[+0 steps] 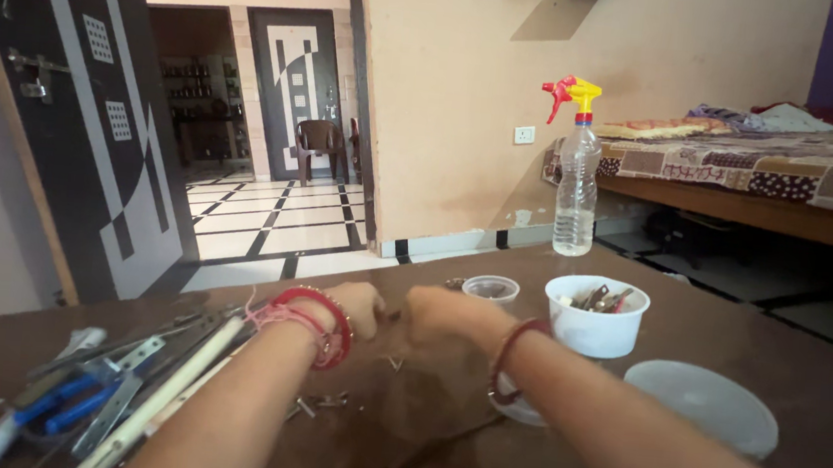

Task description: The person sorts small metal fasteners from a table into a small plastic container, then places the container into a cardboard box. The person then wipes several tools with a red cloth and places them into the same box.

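Head view: left hand [355, 304] and right hand [445, 314] meeting knuckles-up over brown tabletop [730, 322]; fingers curled away, grip impossible to tell. Scattered screws [321, 401] lying just below wrists, axes mixed. White tub [595, 317] beside right wrist; spray bottle [578, 178] upright beyond.

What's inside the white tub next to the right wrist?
The white tub holds a jumble of small metal parts, some reddish. Only the top layer shows; its wall hides whatever lies deeper.

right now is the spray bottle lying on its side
No, the spray bottle stands upright at the far edge of the brown table, its red and yellow trigger head on top.
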